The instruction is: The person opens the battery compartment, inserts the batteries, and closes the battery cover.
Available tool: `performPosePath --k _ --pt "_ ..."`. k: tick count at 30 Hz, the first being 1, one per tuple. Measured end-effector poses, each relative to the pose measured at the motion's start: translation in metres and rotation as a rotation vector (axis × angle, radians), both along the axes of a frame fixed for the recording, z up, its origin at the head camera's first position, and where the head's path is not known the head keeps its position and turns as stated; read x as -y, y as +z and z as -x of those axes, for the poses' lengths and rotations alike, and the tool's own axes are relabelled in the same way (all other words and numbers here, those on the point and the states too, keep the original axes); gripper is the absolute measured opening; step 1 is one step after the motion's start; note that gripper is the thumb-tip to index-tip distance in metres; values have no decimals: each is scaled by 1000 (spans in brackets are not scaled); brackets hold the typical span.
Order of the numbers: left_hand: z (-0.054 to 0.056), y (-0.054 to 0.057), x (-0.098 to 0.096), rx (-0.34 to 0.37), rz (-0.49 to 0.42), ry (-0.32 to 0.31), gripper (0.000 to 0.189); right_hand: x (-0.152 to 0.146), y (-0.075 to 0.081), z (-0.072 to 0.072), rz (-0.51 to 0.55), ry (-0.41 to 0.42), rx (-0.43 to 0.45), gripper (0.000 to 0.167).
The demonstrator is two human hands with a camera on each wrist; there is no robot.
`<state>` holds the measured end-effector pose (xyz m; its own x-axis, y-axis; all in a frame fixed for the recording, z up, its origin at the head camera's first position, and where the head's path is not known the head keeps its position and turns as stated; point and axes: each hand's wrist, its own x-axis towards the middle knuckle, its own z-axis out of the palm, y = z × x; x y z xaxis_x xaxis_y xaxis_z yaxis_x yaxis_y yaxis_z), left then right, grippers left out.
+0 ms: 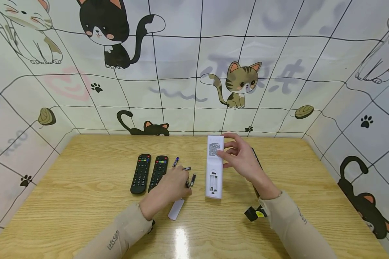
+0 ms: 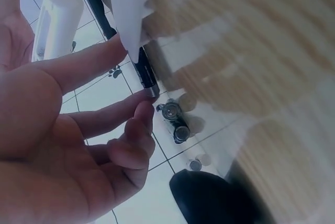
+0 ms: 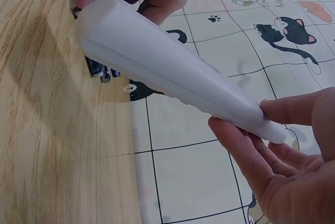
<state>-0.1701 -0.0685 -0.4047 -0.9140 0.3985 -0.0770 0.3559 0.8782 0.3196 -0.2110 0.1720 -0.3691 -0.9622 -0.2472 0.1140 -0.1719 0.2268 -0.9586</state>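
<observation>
My right hand (image 1: 241,156) holds a white remote control (image 1: 214,165) by its upper end, thumb on the label side and fingers behind. The remote's back faces me, with its battery compartment (image 1: 213,182) uncovered. In the right wrist view the white remote (image 3: 167,69) slants above the table, seen from its side. My left hand (image 1: 173,183) is low over the table, and its thumb and a finger pinch a dark battery (image 2: 147,75). Loose batteries (image 1: 192,180) lie just beyond it. A white battery cover (image 1: 176,209) lies below the left wrist, on the table.
Two black remotes (image 1: 141,174) lie left of the left hand, one partly hidden by it. Another long black object (image 1: 256,158) is mostly covered by the right forearm. A small black and yellow item (image 1: 255,213) sits beside the right sleeve. Cat-print cloth (image 1: 181,72) surrounds the table.
</observation>
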Motion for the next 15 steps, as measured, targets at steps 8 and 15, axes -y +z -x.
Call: performPosePath --k 8,15 --pt "-1 -2 1 -17 -83 -53 36 1 0 0 -9 -5 3 61" --pt "-2 -6 2 -26 -156 -90 44 0 0 0 -11 -2 2 61"
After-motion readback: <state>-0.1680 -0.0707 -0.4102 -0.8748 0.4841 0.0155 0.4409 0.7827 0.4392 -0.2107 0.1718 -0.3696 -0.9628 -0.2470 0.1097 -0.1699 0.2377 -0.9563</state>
